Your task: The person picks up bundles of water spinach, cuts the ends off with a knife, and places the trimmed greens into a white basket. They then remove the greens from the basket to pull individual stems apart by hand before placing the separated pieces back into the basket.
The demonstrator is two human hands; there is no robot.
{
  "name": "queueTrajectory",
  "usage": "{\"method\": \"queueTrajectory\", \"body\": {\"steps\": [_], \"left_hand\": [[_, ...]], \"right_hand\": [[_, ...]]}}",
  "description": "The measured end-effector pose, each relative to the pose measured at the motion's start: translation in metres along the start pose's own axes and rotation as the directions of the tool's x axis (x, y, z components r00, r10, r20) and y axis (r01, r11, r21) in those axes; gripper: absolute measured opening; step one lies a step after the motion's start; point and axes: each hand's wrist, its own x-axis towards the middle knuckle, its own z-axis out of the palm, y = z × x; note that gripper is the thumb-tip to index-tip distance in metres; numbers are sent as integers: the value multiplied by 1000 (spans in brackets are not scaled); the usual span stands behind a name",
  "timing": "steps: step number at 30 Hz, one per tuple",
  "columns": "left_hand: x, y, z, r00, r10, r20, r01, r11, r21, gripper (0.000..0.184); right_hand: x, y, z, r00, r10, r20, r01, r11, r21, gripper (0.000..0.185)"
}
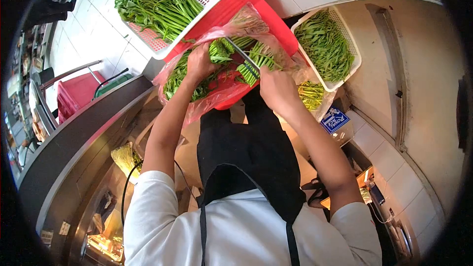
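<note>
My left hand [199, 62] is closed round a bunch of leafy green stems [221, 50], its cut ends turned toward the knife. In my right hand [278, 88] is the handle of a knife [240, 51], with the blade slanting up and left. Beneath the blade lies a second bundle of green stems [261, 58], its light cut ends facing me. Both bunches are over an opened pink plastic bag [197, 107] on a red surface [256, 5]. More greens [172, 80] lie in the bag beside my left hand.
A white basket [194, 29] heaped with long-stemmed greens [162, 2] stands at the upper left. Another white basket [355, 51] on the right holds loose leaves [325, 44]. Below it are yellowish stem pieces [310, 94] and a blue-labelled box [335, 120]. A low counter wall [98, 133] runs along the left.
</note>
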Motion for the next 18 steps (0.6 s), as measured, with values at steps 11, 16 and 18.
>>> {"method": "queueTrajectory", "body": {"steps": [11,16,18], "left_hand": [[21,-31,20,988,-70,141,62,996,60,63],[29,-29,1,994,-10,109,8,1000,14,54],[37,-35,-2,995,-6,99,5,1000,8,54]], "right_hand": [[36,2,144,996,58,-71,-66,991,-119,10],[-12,-5,126,981,187,53,-181,978,-100,13],[-18,0,121,981,188,56,-185,981,-62,16]]}}
